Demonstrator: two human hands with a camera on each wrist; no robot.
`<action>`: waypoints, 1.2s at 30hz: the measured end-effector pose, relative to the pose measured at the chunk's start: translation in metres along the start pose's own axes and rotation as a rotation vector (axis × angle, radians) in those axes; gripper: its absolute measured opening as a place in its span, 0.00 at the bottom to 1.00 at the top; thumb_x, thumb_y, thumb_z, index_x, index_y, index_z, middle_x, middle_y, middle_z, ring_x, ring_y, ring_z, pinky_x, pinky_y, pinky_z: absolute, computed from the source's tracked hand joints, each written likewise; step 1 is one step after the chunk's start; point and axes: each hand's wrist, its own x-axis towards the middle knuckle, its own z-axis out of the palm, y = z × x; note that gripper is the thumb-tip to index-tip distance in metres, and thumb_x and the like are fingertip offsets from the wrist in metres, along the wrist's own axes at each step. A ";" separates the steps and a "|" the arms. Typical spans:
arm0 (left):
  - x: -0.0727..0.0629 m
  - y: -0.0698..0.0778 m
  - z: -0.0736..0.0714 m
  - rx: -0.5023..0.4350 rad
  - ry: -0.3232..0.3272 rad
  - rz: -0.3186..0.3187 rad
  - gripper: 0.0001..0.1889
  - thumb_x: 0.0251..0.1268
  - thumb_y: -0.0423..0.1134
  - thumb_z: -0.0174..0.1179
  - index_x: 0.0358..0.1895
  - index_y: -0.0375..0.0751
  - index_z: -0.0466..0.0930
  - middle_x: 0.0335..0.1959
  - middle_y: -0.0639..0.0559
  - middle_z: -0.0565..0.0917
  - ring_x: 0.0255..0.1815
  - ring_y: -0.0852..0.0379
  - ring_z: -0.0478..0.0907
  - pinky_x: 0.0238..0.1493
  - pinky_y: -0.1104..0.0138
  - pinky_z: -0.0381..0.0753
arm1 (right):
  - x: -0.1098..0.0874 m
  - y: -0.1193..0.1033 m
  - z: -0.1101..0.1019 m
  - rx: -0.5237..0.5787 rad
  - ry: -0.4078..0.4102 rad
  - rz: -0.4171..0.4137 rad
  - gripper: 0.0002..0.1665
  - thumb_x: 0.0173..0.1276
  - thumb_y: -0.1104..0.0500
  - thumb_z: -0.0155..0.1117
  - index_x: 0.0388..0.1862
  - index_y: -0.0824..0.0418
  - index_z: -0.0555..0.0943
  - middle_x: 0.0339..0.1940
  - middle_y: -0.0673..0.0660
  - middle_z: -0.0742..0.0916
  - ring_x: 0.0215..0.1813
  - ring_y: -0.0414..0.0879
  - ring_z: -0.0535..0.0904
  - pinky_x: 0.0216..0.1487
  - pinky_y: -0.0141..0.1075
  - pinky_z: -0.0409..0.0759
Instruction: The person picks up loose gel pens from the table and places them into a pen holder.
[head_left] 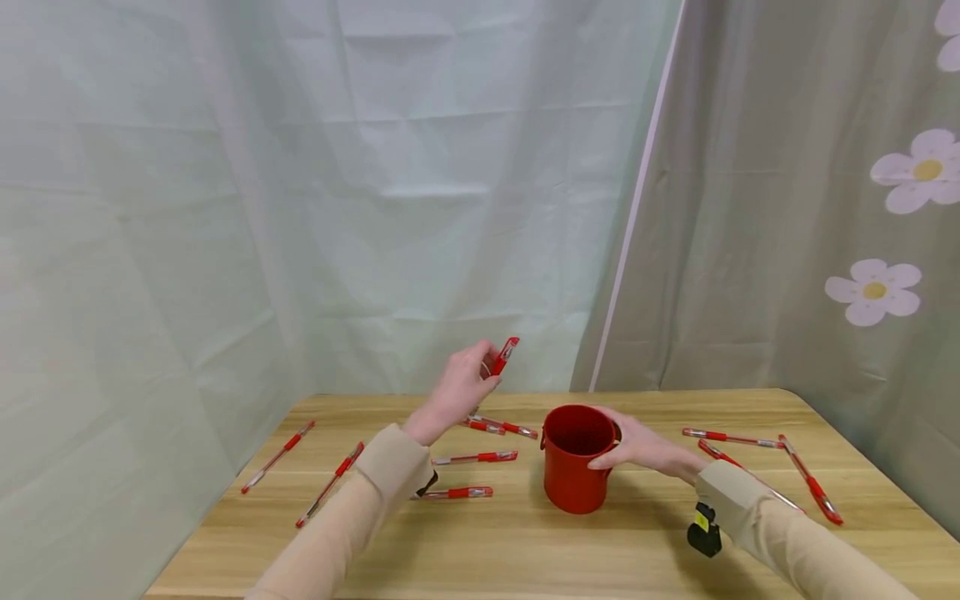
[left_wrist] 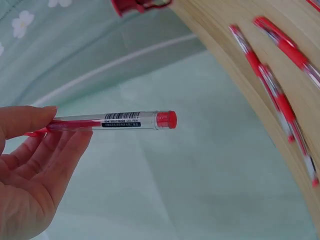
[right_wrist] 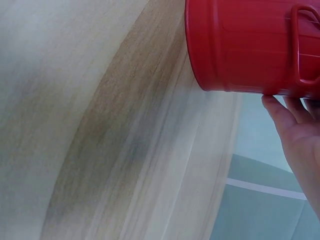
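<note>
My left hand [head_left: 459, 390] is raised above the table's far side and pinches a red gel pen [head_left: 506, 355] between thumb and fingers. In the left wrist view that gel pen [left_wrist: 125, 121] shows a clear barrel, a barcode label and a red end plug. My right hand [head_left: 637, 442] holds a red bucket [head_left: 573, 479] by its right side near the rim, thumb toward me and fingers partly hidden behind it. The bucket stands upright on the table. Its side handle shows in the right wrist view, where the fingers [right_wrist: 282, 115] touch the wall.
Several red pens lie on the wooden table [head_left: 495, 550]. Some are around the left forearm, such as one pen [head_left: 330, 485]; others lie beyond the right forearm, such as another pen [head_left: 810, 479]. Pale curtains [head_left: 450, 208] hang behind the table.
</note>
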 end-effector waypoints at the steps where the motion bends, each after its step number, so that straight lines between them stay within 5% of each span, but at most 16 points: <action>1: 0.001 0.003 0.001 -0.014 0.000 0.002 0.12 0.51 0.22 0.62 0.37 0.34 0.71 0.29 0.49 0.76 0.28 0.56 0.74 0.28 0.69 0.75 | 0.000 0.000 0.000 -0.001 0.001 0.003 0.43 0.52 0.61 0.70 0.65 0.60 0.61 0.57 0.57 0.74 0.57 0.53 0.68 0.49 0.45 0.70; 12: 0.014 0.031 0.020 -0.161 -0.026 -0.021 0.13 0.53 0.24 0.61 0.40 0.35 0.69 0.31 0.49 0.75 0.30 0.55 0.75 0.30 0.72 0.75 | -0.004 -0.004 -0.001 -0.001 0.001 0.013 0.42 0.52 0.61 0.70 0.65 0.60 0.62 0.56 0.57 0.74 0.56 0.53 0.68 0.50 0.46 0.70; 19: 0.023 0.044 0.032 -0.254 -0.017 -0.052 0.25 0.53 0.22 0.61 0.53 0.33 0.61 0.31 0.47 0.74 0.29 0.54 0.74 0.29 0.71 0.76 | -0.004 -0.007 0.000 0.004 -0.008 0.014 0.42 0.53 0.61 0.70 0.65 0.60 0.61 0.57 0.57 0.74 0.56 0.53 0.68 0.49 0.46 0.70; 25: 0.026 0.044 0.043 -0.232 -0.006 -0.006 0.39 0.53 0.22 0.60 0.65 0.42 0.50 0.26 0.49 0.73 0.27 0.55 0.73 0.25 0.71 0.75 | -0.004 -0.004 0.000 0.015 -0.010 0.029 0.40 0.53 0.61 0.69 0.64 0.60 0.62 0.56 0.57 0.74 0.56 0.54 0.68 0.48 0.45 0.71; 36: 0.026 0.038 0.056 -0.254 0.006 -0.004 0.35 0.55 0.25 0.61 0.64 0.45 0.52 0.25 0.49 0.75 0.25 0.57 0.74 0.25 0.71 0.75 | -0.002 -0.003 0.001 0.031 -0.025 0.005 0.40 0.54 0.61 0.68 0.64 0.61 0.62 0.57 0.57 0.74 0.56 0.54 0.68 0.50 0.46 0.69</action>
